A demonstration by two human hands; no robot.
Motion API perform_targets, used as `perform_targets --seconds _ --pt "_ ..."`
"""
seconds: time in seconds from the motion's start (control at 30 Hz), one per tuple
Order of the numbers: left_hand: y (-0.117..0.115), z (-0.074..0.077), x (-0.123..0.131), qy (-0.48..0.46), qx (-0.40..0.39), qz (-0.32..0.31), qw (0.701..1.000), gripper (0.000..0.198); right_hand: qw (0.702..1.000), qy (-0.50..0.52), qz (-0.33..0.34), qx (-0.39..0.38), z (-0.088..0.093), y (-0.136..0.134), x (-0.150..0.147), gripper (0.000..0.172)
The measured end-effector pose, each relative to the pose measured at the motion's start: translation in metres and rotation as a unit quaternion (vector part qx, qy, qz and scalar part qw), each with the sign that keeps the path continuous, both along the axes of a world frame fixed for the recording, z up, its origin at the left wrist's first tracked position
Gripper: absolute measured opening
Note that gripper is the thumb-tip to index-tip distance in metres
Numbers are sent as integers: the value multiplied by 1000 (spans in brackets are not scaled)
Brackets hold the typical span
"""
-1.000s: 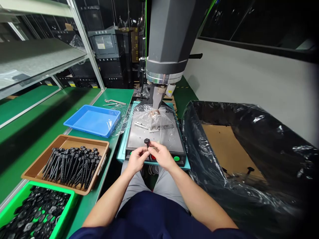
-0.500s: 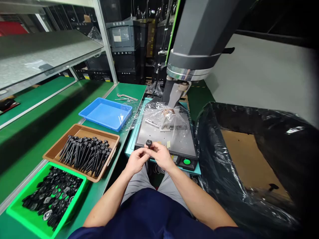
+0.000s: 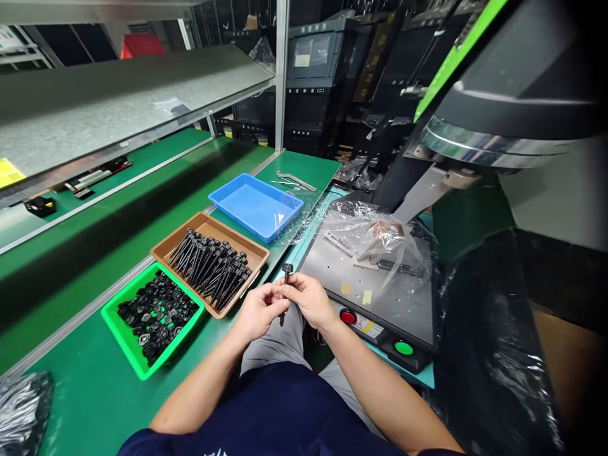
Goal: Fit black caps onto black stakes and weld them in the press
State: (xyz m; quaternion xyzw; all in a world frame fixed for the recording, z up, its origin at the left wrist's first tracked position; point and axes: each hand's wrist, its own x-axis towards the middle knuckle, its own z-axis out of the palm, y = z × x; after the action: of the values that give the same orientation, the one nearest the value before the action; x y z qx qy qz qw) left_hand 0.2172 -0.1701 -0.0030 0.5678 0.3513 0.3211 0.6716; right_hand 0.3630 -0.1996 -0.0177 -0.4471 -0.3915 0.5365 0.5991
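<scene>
A black ribbed rod with a knobbed head (image 3: pixel 287 268) stands nearly upright between my hands, above my lap. My left hand (image 3: pixel 256 311) pinches it from the left, fingers closed. From the other side my right hand (image 3: pixel 310 300) grips it too, its fingertips meeting those of the left. The rod's lower tip pokes out beneath the fingers, while its middle is covered. Close by on the left, a brown tray (image 3: pixel 161 246) holds many similar black rods. In front of that tray, a green bin (image 3: pixel 115 322) contains small black round parts.
A blue tray (image 3: pixel 247 199) and metal tools (image 3: pixel 295 182) lie farther back on the green bench. On the right stands a machine (image 3: pixel 313 266) with plastic film, a red button (image 3: pixel 348 316) and a green button (image 3: pixel 403 347). A black-lined box (image 3: pixel 484 354) is beyond it.
My view has turned left, so the trays and machine appear farther right. Both hands still hold the rod, and more of its shaft and lower end now shows.
</scene>
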Motion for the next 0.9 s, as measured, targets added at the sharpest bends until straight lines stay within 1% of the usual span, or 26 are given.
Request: perform_targets --seconds 0.07,0.13,0.17,0.23,0.27,0.3,0.37,0.43,0.5,0.57,0.67,0.77,0.83,0.87,0.9 --pt "0 -3 -2 -8 -6 14 1000 23 1000 -2 9 2 0 4 -3 28" --pt "2 -5 -6 8 4 21 1000 23 1000 -8 24 6 0 7 -5 27" --pt "4 -4 -10 28 22 24 999 22 999 -15 33 9 0 8 -6 28" --pt "13 -2 -23 101 97 38 989 19 998 -36 51 8 1 10 -7 31" --pt "20 0 -33 154 148 53 976 17 997 -45 54 4 1 9 -7 33" --pt "29 3 -44 213 201 73 953 16 997 -49 54 -3 1 8 -6 35" --pt "48 8 -69 335 286 126 889 18 998 -46 46 -26 -1 5 -1 37" --pt "68 11 -94 442 318 167 822 22 997 -40 37 -51 -5 0 5 37" --pt "84 11 -111 527 311 175 771 23 997 -34 28 -71 -10 -5 11 39" --pt "94 7 -120 580 294 154 744 23 996 -30 20 -79 -14 -9 15 40" --pt "102 -3 -118 620 263 110 731 22 996 -39 12 -80 -16 -14 17 41" --pt "101 -8 -112 648 234 92 719 23 994 -67 4 -84 -10 -25 27 44" --pt "98 -4 -111 657 230 93 712 26 988 -114 8 -99 1 -43 48 47" --pt "94 0 -114 657 233 94 711 28 982 -151 16 -111 8 -54 63 48" --pt "90 6 -118 654 236 98 712 30 973 -199 4 -114 15 -67 80 47"
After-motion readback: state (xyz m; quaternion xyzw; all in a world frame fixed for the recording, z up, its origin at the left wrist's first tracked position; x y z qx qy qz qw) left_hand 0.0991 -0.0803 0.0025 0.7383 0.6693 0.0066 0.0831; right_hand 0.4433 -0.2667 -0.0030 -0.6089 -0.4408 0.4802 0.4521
